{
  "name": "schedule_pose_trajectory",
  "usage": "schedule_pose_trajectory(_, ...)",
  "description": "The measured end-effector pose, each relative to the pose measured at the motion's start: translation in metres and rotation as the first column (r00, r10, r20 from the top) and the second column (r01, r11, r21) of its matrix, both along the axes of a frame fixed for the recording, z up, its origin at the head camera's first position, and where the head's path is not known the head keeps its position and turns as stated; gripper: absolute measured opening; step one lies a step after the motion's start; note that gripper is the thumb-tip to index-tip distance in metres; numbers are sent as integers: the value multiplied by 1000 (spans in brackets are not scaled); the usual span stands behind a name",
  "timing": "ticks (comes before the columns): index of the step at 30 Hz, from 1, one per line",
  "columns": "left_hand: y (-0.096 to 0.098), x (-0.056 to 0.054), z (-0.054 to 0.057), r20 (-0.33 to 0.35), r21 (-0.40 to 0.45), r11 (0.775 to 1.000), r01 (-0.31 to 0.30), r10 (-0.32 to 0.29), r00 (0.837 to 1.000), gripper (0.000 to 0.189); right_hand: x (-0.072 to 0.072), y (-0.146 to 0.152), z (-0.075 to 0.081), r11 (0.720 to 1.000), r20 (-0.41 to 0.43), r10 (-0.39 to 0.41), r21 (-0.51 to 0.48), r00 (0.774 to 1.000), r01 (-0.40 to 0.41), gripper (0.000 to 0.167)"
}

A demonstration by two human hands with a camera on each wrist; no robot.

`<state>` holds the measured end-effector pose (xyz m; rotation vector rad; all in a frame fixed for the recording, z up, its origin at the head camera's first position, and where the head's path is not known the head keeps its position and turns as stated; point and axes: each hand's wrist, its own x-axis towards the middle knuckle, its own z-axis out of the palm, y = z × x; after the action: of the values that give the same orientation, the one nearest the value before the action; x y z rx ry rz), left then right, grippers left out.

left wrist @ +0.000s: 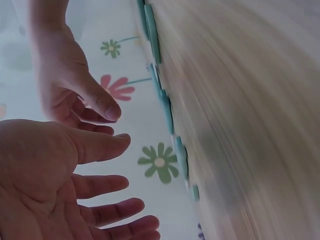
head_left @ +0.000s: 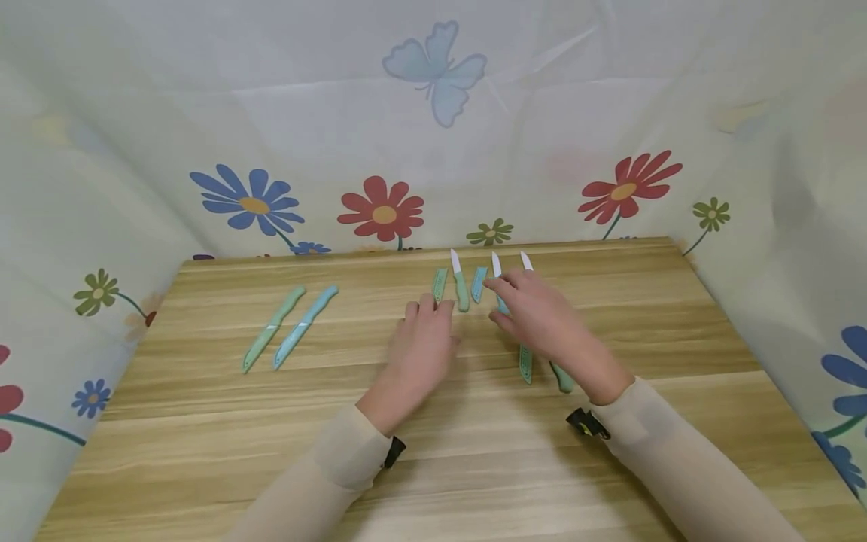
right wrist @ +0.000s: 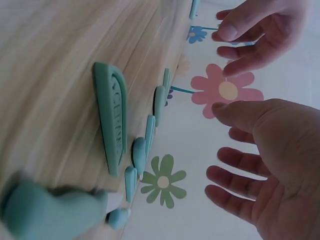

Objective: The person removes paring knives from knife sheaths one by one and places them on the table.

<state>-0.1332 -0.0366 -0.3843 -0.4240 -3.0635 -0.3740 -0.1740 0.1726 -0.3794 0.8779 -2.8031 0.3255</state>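
Left hand (head_left: 423, 346): raised above the tabletop (head_left: 440, 482), fingers loosely spread and empty, near a green sheath (head_left: 439, 281) and a green-handled knife (head_left: 462, 292) with its white blade (head_left: 455, 260) bare. Right hand (head_left: 545, 316): likewise raised, fingers apart and empty, over a blue-handled knife (head_left: 497, 263); a blue sheath (head_left: 479, 284) lies just left of that knife. Nearer the person lie a second green sheath (head_left: 525, 366) and a green knife handle (head_left: 561, 379), side by side. Well apart, on the person's left, a sheathed green knife (head_left: 273, 329) lies beside a sheathed blue knife (head_left: 304, 329).
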Motion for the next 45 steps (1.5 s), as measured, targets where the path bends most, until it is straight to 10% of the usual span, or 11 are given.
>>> schedule_pose_trajectory(18,-88,27,0,-143,-24,977,-210,204,968,63,-34,-73,-2,956,-97,274,136,957,-260,55)
schedule_pose_trajectory(27,-127,39,-5,-161,3,961,-276,272,949,62,-48,-119,3,915,39,351,199,936,-351,61)
schedule_pose_trajectory(45,-176,23,-7,-48,0,937,-349,348,936,47,-79,-209,1,865,203,418,209,886,-456,58)
